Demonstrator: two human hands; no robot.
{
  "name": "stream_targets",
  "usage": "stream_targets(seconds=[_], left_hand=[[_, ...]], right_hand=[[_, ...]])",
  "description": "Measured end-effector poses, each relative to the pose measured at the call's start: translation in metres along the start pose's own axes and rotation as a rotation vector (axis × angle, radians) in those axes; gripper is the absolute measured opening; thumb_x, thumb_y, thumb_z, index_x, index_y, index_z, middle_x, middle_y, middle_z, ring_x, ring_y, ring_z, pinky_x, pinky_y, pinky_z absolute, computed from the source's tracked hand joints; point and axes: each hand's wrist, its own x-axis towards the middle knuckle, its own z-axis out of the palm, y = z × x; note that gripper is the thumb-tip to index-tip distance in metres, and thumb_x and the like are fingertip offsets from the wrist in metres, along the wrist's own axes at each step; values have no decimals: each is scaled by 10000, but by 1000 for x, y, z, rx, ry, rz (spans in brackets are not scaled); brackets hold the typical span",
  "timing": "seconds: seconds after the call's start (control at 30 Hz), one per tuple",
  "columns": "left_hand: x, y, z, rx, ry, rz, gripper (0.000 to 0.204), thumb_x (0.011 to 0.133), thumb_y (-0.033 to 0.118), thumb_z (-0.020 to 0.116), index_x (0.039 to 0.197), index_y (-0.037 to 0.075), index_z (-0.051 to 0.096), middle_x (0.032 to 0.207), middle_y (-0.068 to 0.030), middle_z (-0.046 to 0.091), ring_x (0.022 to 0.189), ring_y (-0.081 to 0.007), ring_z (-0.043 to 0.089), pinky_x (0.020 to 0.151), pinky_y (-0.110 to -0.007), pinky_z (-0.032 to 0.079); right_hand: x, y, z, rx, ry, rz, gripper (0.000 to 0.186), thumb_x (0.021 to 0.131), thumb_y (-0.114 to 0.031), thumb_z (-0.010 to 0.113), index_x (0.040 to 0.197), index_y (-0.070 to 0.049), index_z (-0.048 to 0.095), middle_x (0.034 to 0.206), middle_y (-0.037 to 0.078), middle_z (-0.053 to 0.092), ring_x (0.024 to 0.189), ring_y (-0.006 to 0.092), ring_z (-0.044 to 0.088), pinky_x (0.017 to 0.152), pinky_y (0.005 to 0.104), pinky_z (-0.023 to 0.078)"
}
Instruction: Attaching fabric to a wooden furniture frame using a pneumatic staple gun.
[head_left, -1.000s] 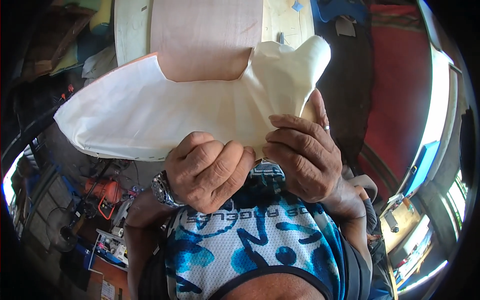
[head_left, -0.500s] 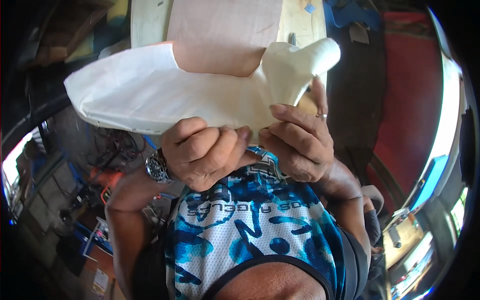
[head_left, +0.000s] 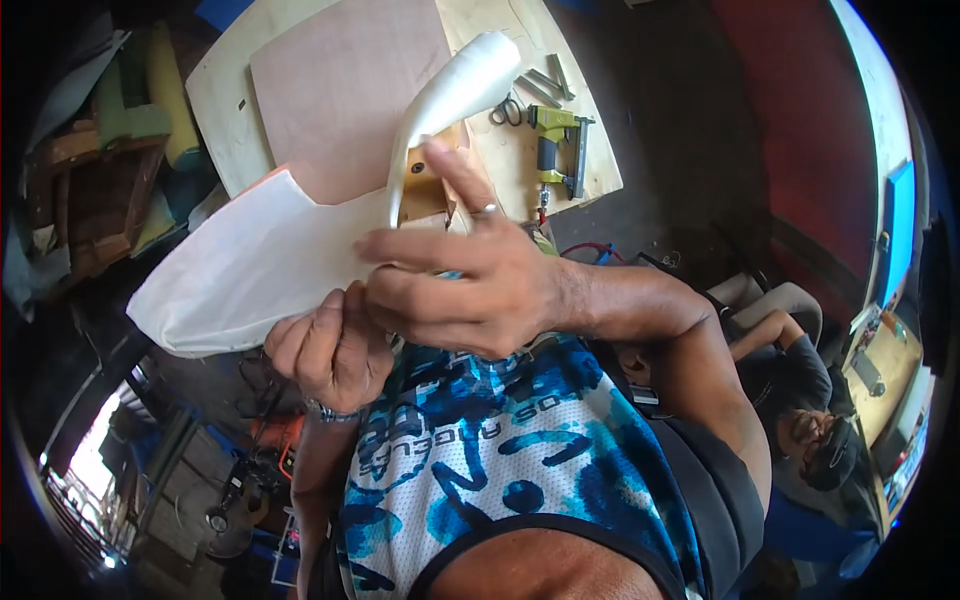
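Note:
A curved piece covered in white fabric (head_left: 270,250) is held up before my chest, its broad end at the left and a narrow, rounded arm rising to the right. Bare wood (head_left: 424,195) shows on the underside of that arm. My left hand (head_left: 335,348), a watch on its wrist, pinches the near fabric edge between thumb and fingers. Close beside it, my right hand (head_left: 470,285) grips the piece below the arm, its ringed finger pointing up against the wood. The right fingertips are partly blurred, and the edge under them is hidden.
Beyond the piece, a pale wooden table (head_left: 590,165) bears a pinkish panel (head_left: 350,90), a green staple gun (head_left: 560,150), scissors (head_left: 507,112) and metal strips (head_left: 548,84). Wooden frames and foam (head_left: 130,150) are piled at the left. Another person (head_left: 795,400) sits at the right.
The piece has turned, so the wood under its arm now shows. My left hand has moved left and lower; my right has moved left. More of the table and its tools shows.

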Motion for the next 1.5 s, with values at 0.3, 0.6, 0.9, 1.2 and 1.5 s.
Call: stream_targets(seconds=[0.3, 0.6, 0.9, 1.2, 1.5], left_hand=[[7, -13, -4, -42, 36, -47, 213, 836, 94, 754, 1042, 141, 720, 1137, 10, 588, 997, -160, 507, 837, -315, 436], [30, -3, 2, -67, 66, -153, 293, 807, 146, 791, 1088, 203, 729, 1154, 35, 586, 1067, -146, 500, 936, -321, 446], [34, -8, 12, -141, 47, -72, 280, 801, 146, 768, 1081, 161, 758, 1166, 31, 649, 1000, -138, 555, 899, -331, 440], [9, 2, 50, -142, 50, 2, 326, 902, 195, 600, 1211, 154, 698, 1215, 28, 614, 1074, -113, 542, 957, -334, 411], [14, 17, 68, -162, 146, 35, 324, 888, 233, 676, 1197, 138, 688, 1205, 24, 618, 1102, -115, 544, 934, -320, 417]], right_hand=[[-291, 160, 53, -447, -265, 1429, 545, 909, -430, 627, 1213, 17, 561, 1154, 277, 604, 1082, 458, 567, 929, 530, 448], [-295, 207, 85, -593, -435, 1793, 669, 833, -512, 674, 1189, 34, 521, 1160, 265, 629, 1066, 410, 637, 920, 516, 512], [-247, 136, -37, -48, 140, 1738, 506, 861, -477, 671, 847, 27, 626, 725, 112, 622, 728, 244, 630, 666, 375, 470], [-41, -87, -101, 290, 301, 1134, 536, 880, -404, 682, 1119, 61, 564, 728, 88, 595, 642, 163, 577, 659, 314, 494], [-2, -106, -100, 317, 60, 1170, 590, 813, -544, 761, 921, 24, 642, 733, 45, 633, 652, 114, 595, 590, 247, 487]])
